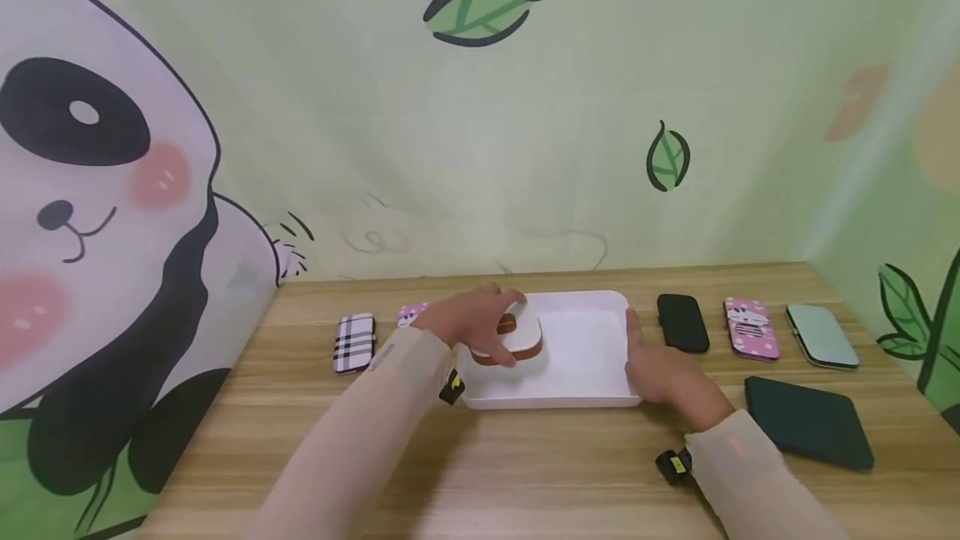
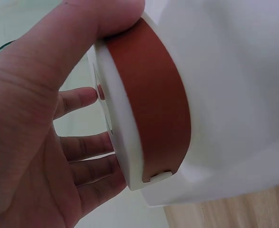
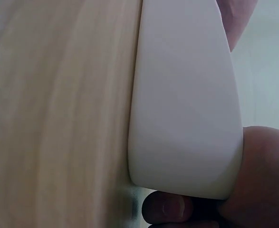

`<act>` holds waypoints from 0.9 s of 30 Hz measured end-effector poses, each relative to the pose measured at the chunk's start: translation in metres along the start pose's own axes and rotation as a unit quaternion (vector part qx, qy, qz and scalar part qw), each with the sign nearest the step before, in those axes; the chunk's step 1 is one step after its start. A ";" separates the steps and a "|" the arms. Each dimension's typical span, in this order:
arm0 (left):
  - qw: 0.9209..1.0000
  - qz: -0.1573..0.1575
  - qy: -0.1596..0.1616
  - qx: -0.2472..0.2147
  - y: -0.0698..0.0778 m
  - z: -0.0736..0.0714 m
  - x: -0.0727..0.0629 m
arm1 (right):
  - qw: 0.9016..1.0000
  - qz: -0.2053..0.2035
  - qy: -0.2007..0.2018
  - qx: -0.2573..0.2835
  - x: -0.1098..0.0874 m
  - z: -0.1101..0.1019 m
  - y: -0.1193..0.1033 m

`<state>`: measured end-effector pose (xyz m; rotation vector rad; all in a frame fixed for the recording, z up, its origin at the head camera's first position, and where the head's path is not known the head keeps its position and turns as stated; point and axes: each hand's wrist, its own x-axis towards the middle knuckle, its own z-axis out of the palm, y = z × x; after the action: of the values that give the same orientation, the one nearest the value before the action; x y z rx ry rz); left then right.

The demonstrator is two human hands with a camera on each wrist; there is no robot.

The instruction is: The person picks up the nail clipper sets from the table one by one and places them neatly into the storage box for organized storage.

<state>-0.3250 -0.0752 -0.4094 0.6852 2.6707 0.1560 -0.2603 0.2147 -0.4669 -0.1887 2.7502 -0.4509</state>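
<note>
My left hand [image 1: 480, 319] grips a rounded white box with a brown side band [image 1: 531, 340], at the left part of a white tray [image 1: 585, 357]. In the left wrist view the thumb presses the near edge of the box [image 2: 153, 99], and the fingertips lie along its white top face. A small pale catch shows on the band. My right hand [image 1: 663, 373] holds the tray's right end. In the right wrist view, fingertips [image 3: 170, 207] sit curled by the corner of the tray wall [image 3: 187, 104]. The box's underside is hidden.
Left of the tray lie a plaid case [image 1: 355, 342] and a pink one [image 1: 411, 312], partly behind the left arm. On the right are a black case [image 1: 682, 323], a pink dotted case [image 1: 752, 328], a mint case [image 1: 822, 336] and a dark green flat case [image 1: 810, 423].
</note>
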 end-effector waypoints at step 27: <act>0.999 -0.032 -0.035 -0.010 -0.007 0.011 0.008 | 1.000 -0.002 -0.001 0.000 -0.003 -0.002 -0.003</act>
<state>-0.3300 -0.0769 -0.4234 0.5882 2.6175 0.1392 -0.2582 0.2126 -0.4631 -0.1937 2.7478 -0.4511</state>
